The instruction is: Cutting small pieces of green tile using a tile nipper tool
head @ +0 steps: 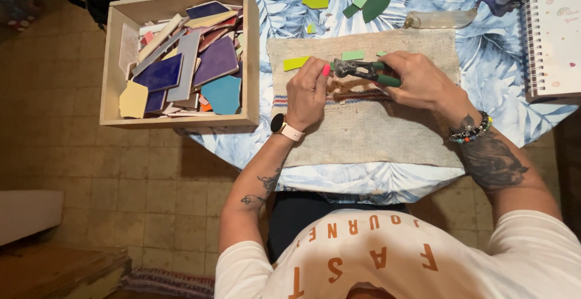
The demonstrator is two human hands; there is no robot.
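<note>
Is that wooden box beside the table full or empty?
Full: the wooden box is heaped with flat tile pieces in purple, blue, grey, yellow and teal, stacked up to its rim.

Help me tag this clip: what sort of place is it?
Likely a home craft table for mosaic work: a wooden box of broken coloured tiles, tile nippers in the right hand.

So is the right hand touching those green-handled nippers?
Touching. The head view shows the right hand wrapped around the green handles of the nippers, fingers closed on them.
</note>
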